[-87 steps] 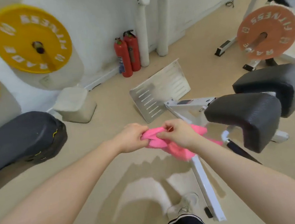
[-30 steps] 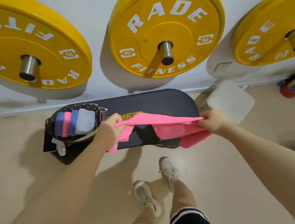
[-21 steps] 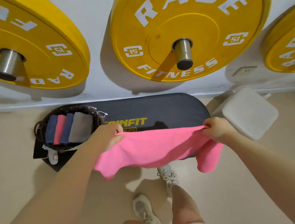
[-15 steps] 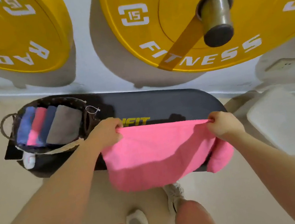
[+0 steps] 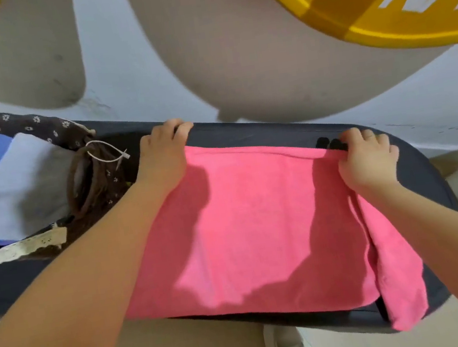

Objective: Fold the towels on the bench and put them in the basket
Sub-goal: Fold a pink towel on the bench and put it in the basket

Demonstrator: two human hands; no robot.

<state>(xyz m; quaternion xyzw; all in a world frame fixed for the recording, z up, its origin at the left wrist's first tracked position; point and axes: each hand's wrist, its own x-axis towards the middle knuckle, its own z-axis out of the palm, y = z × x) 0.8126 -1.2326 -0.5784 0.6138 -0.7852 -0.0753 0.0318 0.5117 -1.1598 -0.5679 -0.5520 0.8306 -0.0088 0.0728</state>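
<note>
The pink towel (image 5: 258, 222) lies spread out flat on the dark bench (image 5: 274, 130), with its near edge close to the front of the bench. The left hand (image 5: 164, 153) has its fingers curled over the far left corner, up near the back edge of the bench. The right hand (image 5: 367, 159) pinches the far right corner between curled fingers. On the right side, a part of the towel is doubled up and hangs off the bench end. I think that bit could make trouble: if it is not pulled straight, the fold may come out lumpy and crooked. The towel could also slide off the front if one hand lets go too soon, because the bench looks smooth. The basket (image 5: 24, 125) sits at the left end of the bench, right beside the left arm, and it looks nearly full of folded towels (image 5: 12, 186). A bump from that arm could push it, and a fat, messy fold might not fit in
</note>
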